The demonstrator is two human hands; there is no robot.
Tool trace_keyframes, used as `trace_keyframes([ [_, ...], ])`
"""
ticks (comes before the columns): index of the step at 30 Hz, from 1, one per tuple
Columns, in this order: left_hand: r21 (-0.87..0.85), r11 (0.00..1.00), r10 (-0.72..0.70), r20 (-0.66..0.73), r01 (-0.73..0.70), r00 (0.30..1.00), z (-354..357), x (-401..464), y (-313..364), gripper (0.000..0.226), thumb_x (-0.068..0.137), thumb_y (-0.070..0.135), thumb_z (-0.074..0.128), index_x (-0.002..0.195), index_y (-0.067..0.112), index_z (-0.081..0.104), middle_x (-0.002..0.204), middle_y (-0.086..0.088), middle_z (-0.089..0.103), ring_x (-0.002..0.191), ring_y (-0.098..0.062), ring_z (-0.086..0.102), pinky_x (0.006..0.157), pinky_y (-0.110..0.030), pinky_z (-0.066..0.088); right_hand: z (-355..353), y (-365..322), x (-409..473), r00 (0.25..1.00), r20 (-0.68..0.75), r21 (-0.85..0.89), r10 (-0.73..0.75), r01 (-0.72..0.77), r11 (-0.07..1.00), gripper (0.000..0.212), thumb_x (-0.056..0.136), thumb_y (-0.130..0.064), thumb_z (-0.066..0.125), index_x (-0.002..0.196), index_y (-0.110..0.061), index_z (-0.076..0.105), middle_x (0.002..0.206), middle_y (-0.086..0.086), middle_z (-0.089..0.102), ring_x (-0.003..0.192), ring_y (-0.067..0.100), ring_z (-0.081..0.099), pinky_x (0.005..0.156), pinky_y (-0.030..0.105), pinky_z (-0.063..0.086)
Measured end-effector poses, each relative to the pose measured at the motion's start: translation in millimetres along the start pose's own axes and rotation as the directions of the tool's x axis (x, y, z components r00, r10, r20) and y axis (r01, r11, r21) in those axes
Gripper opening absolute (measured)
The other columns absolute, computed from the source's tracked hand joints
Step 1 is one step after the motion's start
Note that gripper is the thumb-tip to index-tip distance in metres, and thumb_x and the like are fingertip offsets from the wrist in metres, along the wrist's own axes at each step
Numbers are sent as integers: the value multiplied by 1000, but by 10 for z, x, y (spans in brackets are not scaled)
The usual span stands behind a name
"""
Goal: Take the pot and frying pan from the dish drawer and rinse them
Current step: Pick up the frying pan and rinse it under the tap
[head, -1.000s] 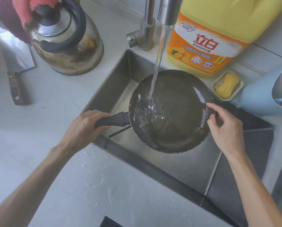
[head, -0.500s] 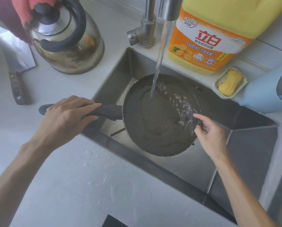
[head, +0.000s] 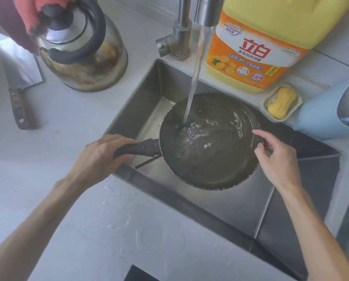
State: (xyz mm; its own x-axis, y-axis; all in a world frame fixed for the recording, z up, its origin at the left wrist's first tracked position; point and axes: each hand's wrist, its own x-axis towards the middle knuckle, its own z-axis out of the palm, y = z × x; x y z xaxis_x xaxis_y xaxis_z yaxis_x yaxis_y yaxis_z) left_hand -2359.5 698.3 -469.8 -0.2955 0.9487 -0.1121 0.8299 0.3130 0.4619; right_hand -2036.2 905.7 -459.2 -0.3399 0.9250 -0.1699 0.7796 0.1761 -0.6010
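Frying pan [head: 208, 151] held over the sink [head: 149, 94], directly under the faucet [head: 207, 11] stream. Left hand [head: 102, 155] clamped round the handle; right hand [head: 275, 157] at the far rim, fingers loosely apart. Likely risk: splashing beyond the sink if tilted too steeply.

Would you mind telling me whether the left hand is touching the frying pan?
Touching: the head view shows the left hand gripping the frying pan by its handle.
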Motion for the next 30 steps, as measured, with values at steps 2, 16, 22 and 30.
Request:
trace_keyframes([
  [2,7,1000,-4,-27,4,1000,6,5,-5,31,83,26,69,114,31,61,108,15,64,94,-3,50,69,-30,43,11,9,26,999,-39,5,-30,30,1000,37,88,-9,50,119,-25,63,87,1,66,84,14,60,83,21,42],
  [16,290,915,325,-121,-280,938,-513,49,68,31,89,30,53,109,14,70,98,0,71,84,-26,63,63,-34,47,365,123,-117,994,50,218,95,-104,970,44,88,-4,52,108,-42,60,100,-9,70,78,-5,65,83,19,51],
  [22,118,970,218,-55,-210,974,-265,30,-3,34,86,39,52,111,22,66,102,11,67,92,-10,55,64,-23,38,211,195,-128,987,88,132,134,-145,981,37,87,-6,52,112,-28,67,95,-2,69,80,-12,61,74,-4,38],
  [30,41,987,156,38,-158,987,80,26,-50,35,86,32,57,121,27,55,110,11,63,97,-9,51,69,-27,44,6,167,-110,999,-23,90,32,-30,996,35,87,-5,53,114,-24,67,84,2,68,79,-9,59,76,4,39],
])
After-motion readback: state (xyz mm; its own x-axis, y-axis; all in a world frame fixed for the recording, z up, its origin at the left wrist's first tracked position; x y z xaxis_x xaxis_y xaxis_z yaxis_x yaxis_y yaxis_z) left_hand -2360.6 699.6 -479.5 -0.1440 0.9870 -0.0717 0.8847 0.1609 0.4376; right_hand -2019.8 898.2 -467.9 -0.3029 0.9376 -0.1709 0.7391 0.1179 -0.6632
